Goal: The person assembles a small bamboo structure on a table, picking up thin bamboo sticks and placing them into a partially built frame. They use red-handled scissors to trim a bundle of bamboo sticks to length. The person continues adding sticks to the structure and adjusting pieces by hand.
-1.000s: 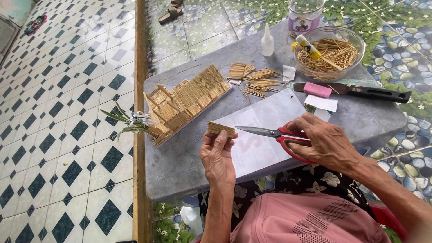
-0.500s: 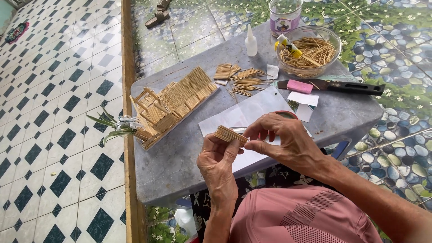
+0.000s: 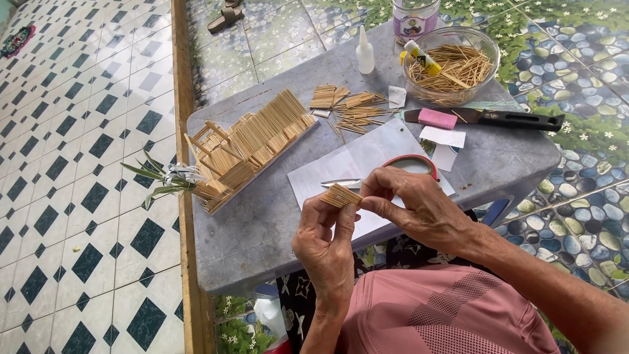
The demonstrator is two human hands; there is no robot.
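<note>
A small toothpick panel (image 3: pixel 341 195), centre frame, is pinched between left hand (image 3: pixel 325 244) and right hand (image 3: pixel 419 208), fingers closed on it. Scissors (image 3: pixel 393 172) lie on paper behind. The toothpick model (image 3: pixel 252 145), upper left, appears largely assembled; loose sticks (image 3: pixel 350 108) remain.

Left hand (image 3: pixel 325 246) raised from below, wrist bent, palm toward body, thumb and fingertips pinched shut at top. Right hand (image 3: pixel 419 206) in from the right, back of hand up, forearm running down to lower right corner of view. Right thumb and index (image 3: pixel 375 191) closed in a pinch, meeting the left fingertips. Both hands touching at the tips, held above the near edge of the table, neither resting on it.
</note>
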